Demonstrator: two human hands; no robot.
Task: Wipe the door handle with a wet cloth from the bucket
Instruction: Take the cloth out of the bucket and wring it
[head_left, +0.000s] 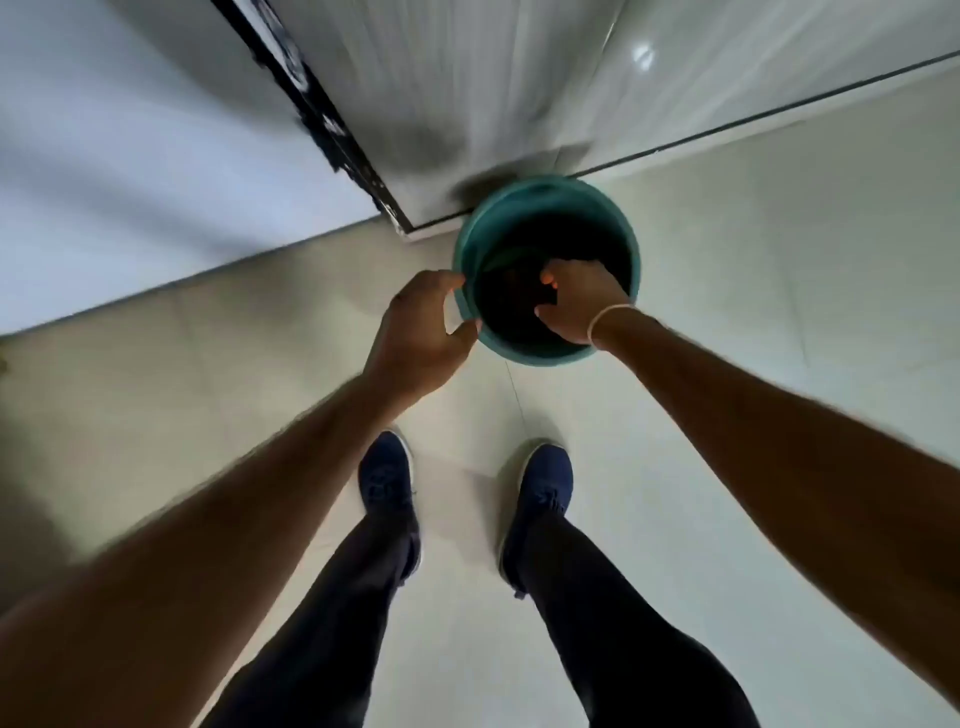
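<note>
left hand fingers clamp the teal bucket rim at 9 o'clock; right hand reaches inside, its fingers' state unclear.

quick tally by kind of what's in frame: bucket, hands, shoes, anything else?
Bucket (teal): 1
Hands: 2, left hand at the rim, right hand inside the bucket
Shoes: 2, left shoe, right shoe, both dark blue
Wristband: 1
Total: 6
Cloth and door handle not visible.
</note>
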